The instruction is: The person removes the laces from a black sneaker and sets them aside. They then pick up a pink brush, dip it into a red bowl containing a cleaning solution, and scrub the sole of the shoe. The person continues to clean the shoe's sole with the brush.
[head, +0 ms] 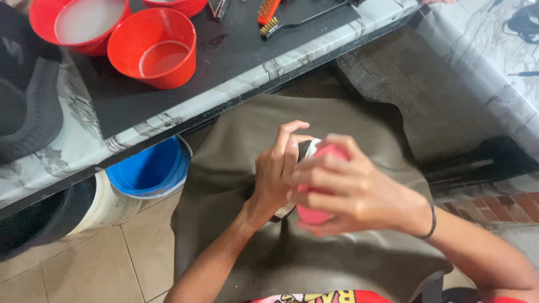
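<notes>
A pink sponge (321, 185) is gripped in the right hand (348, 188), whose fingers are curled firmly round it so that only its top and lower edge can be seen. It is pressed against a dark shoe (303, 150) with a white edge, most of which is hidden between the two hands. The shoe is clasped by the left hand (276, 174), with the fingers bent over its upper part and the thumb side turned toward the sponge; the two hands are touching. A thin dark band (432, 220) is worn on the right wrist. Both hands are held above a brown apron (314, 264) spread over the lap, below the near edge of the table (67, 151). On the table a black mat (236, 50) is laid, and near its left end two red bowls are set just beside each other: the nearer red bowl (152, 47) holds a little clear liquid, and the farther red bowl (78, 22) holds cloudy liquid. A wire brush (268, 14) with an orange handle lies toward the far edge of the mat. Under the table's near edge a blue bucket (149, 168) stands on the tiled floor (112, 258).
</notes>
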